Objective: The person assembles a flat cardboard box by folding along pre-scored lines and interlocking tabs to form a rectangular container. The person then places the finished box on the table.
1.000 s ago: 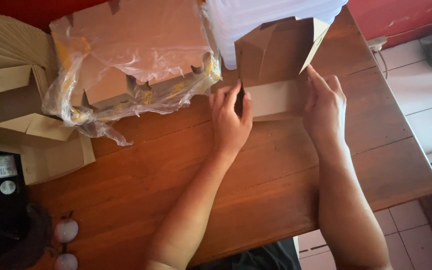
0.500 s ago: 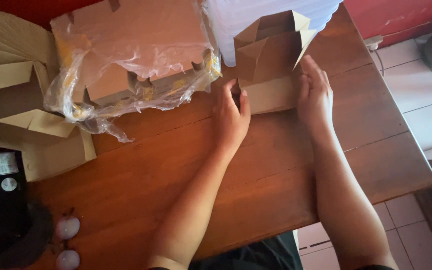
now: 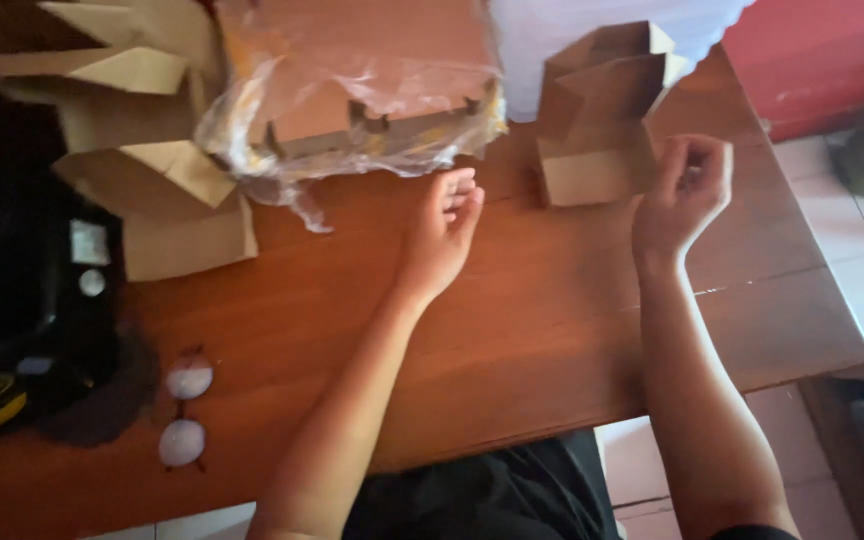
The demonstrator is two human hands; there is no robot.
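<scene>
Cardboard, plain brown and matte, makes up the small folded box standing near the desk's far edge, toward its right corner; its flaps stand up behind a low front wall with crisp creases. Neither hand touches it. The left hand hovers just left of the box, fingers loosely curled and half open, holding nothing. The right hand hangs just right of it, fingers bent inward toward the thumb, also holding nothing that I can see.

Left of the box, against the far edge, lies a stack of flat cardboard blanks wrapped in crinkled clear plastic, the film glossy and torn into a loose tail. More folded boxes, paler and angular, are heaped at the far left corner. Round eyeglasses rest near the desk's near left edge, beside a dark bag.

The desk is reddish-brown wood, smooth with visible grain. Beyond its right edge are pale floor tiles and a red wall.
</scene>
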